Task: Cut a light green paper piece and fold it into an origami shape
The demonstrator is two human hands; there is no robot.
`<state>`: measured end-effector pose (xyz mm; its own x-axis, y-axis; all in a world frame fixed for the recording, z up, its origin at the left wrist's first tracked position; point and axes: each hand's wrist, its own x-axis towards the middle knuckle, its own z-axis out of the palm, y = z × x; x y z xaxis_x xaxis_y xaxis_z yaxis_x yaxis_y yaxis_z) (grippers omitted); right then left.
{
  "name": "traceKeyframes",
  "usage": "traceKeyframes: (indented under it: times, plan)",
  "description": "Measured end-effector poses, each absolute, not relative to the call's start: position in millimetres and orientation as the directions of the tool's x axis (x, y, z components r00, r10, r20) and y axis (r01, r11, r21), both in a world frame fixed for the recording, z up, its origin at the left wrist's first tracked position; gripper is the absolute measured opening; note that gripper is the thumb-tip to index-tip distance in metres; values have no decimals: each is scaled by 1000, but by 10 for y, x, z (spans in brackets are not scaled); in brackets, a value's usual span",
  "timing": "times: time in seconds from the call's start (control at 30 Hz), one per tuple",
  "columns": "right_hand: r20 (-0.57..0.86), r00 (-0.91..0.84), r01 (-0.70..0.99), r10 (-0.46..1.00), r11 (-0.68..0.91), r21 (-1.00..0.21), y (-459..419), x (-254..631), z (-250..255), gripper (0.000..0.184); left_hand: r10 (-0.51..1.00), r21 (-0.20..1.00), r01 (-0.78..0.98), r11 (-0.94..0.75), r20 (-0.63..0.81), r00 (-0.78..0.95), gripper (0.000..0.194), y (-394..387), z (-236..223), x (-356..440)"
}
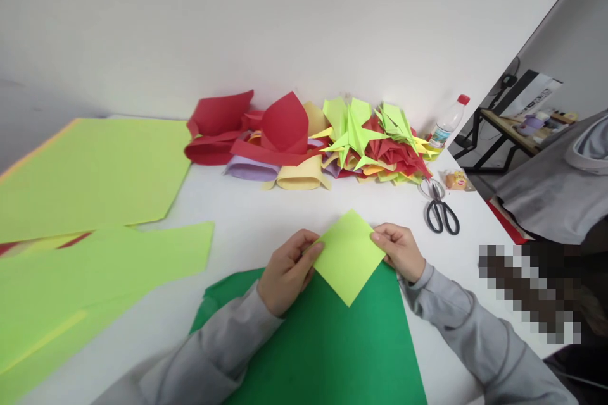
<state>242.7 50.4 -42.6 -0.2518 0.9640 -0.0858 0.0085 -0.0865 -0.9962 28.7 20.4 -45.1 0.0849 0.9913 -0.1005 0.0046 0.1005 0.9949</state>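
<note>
A square of lime-green paper (350, 259) is held up cornerwise between my hands, like a diamond. My left hand (289, 271) pinches its left corner between thumb and fingers. At the opposite corner my right hand (398, 249) has the same kind of pinch. Beneath the square lies a large dark green sheet (323, 354), partly covered by my left forearm. The fingers behind the square are partly hidden.
Large lime sheets (95, 177) lie at the left. Along the wall sit red hat-like paper shapes (285, 126) and folded lime paper pieces (356, 130). Black-handled scissors (441, 215), a wrapped snack (456, 180) and a bottle (449, 120) are at the right, near another person (555, 171).
</note>
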Motion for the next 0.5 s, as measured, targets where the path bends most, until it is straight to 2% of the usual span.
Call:
traceKeyframes:
  times: [0.17,0.27,0.33,0.5]
  plan:
    - [-90,-195,-55,977,-102,-993,550,2453,-496,37,997,998,-51,49,-46,63,32,195,-418,289]
    - [-91,-139,-116,986,-107,-987,559,2445,-504,37,994,991,-126,33,-19,112,31,198,-406,285]
    - [-90,-107,-127,990,-103,-987,545,2416,-478,39,976,987,-135,89,-60,208,30,195,-399,287]
    - [-88,-84,-85,993,-95,-992,474,2330,-387,44,877,977,42,208,-205,435,39,166,-370,307]
